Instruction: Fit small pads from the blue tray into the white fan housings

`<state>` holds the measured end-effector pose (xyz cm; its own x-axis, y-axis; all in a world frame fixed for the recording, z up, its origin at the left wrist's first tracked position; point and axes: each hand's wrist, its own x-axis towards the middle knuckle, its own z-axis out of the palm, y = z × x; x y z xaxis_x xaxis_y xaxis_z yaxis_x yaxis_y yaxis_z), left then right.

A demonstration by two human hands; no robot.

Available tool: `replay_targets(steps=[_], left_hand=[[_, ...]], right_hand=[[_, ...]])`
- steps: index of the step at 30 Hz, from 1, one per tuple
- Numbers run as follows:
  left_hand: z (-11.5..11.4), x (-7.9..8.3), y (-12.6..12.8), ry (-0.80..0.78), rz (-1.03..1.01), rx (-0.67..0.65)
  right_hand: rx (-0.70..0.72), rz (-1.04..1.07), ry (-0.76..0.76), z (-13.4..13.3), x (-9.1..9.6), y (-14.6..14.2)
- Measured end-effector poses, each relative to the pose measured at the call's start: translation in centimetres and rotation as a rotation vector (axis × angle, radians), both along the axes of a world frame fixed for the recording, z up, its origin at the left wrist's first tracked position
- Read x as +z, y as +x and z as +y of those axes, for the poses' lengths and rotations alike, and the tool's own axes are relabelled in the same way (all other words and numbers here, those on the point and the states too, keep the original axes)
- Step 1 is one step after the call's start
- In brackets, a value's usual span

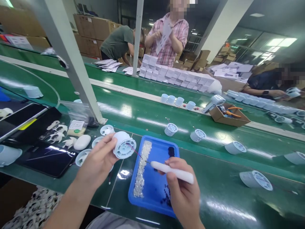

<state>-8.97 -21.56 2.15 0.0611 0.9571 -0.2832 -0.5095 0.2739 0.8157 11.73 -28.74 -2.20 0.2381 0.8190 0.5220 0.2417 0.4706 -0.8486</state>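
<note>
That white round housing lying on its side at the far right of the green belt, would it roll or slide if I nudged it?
The white housing lies on its curved side, so it would probably roll, likely in an arc since it looks tapered. It looks like thin hollow plastic, so probably light. The green belt looks glossy, so it may also slide.

My head camera looks forward and down, close over the blue tray (152,190), across the green belt (214,197) beyond.

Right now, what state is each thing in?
Left hand: shut on housing, lifted, tilted sideways.
Right hand: shut on white tool, tip over tray.
Tray: flat on the belt, holding white and dark bits.
Cardboard box: open.
Belt housings: upright.
</note>
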Motion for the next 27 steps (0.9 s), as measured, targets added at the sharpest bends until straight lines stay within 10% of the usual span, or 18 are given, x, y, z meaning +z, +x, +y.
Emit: replay_targets(steps=[16, 27], left_hand=[[-1.8, 0.5, 1.9, 0.100, 0.099, -0.071], [-1.1, -0.8, 0.1, 0.033, 0.056, 0.012]], right_hand=[[0.069, 0.109, 0.061, -1.3, 2.2, -1.7], [-0.069, -0.126, -0.192, -2.7, -4.4, 2.1]])
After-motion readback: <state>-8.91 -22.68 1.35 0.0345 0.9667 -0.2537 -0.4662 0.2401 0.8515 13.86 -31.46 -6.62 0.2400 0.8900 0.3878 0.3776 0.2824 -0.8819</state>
